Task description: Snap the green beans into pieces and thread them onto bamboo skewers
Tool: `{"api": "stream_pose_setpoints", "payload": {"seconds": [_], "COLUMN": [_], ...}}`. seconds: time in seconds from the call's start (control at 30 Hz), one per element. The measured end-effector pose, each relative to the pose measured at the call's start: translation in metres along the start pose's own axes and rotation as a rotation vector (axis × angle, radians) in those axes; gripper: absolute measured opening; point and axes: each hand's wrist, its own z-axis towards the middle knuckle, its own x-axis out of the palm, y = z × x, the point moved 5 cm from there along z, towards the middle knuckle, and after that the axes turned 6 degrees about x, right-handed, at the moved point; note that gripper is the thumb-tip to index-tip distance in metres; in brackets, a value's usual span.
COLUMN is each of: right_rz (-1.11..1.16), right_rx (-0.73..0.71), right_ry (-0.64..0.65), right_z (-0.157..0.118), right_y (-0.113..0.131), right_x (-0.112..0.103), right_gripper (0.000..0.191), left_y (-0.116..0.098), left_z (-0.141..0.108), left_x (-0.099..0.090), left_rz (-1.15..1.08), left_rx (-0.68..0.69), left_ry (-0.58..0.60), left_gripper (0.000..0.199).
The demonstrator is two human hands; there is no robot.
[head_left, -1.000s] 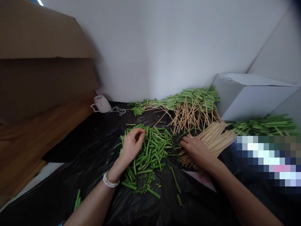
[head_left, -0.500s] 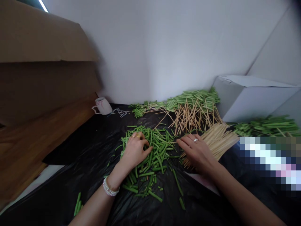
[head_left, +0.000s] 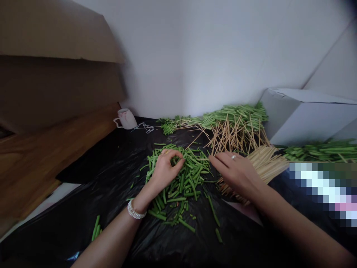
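Curling left hand (head_left: 166, 173) partly closed over the pile of cut green beans (head_left: 191, 186), cannot tell if pieces are held; spreading right hand (head_left: 237, 173) open and empty just beside the beans, above loose wooden skewers (head_left: 264, 163), everything lying on black plastic sheet (head_left: 92, 175).

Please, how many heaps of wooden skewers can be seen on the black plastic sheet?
2: a criss-crossed heap at the back, and a parallel-laid heap beside the right hand. Some skewers may be hidden under that hand.
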Motion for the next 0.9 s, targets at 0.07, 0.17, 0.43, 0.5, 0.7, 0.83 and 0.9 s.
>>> {"api": "stream_pose_setpoints", "payload": {"seconds": [0.07,0.17,0.43,0.5,0.7,0.83,0.9], "right_rz": [0.002,0.038,0.084,0.115,0.119,0.112,0.109], "right_rx": [0.014,0.020,-0.003,0.012,0.018,0.035,0.049], "right_ry": [-0.030,-0.144,-0.285,-0.306,-0.321,-0.304,-0.301], "right_z": [0.019,0.034,0.005,0.001,0.001,0.002,0.003], "right_y": [0.002,0.010,0.030,0.031,0.036,0.036,0.035], "right_x": [-0.010,-0.009,0.025,0.023,0.013,0.009,0.009], "right_gripper": [0.034,0.032,0.030,0.032,0.037,0.036,0.034], "left_y": [0.002,0.007,0.014,0.014,0.014,0.011,0.010], "left_z": [-0.001,-0.002,-0.004,-0.005,-0.007,-0.009,-0.010], "left_x": [0.000,0.001,0.001,0.005,0.017,0.019,0.021], "left_rz": [-0.116,-0.250,-0.623,-0.814,-1.151,-1.201,-1.220], "left_rx": [-0.058,-0.132,-0.424,-0.496,-0.606,-0.638,-0.663], "left_ry": [-0.073,-0.119,-0.194,-0.172,-0.093,-0.080,-0.065], "left_gripper": [0.007,0.012,0.024,0.027,0.027,0.025,0.025]}}
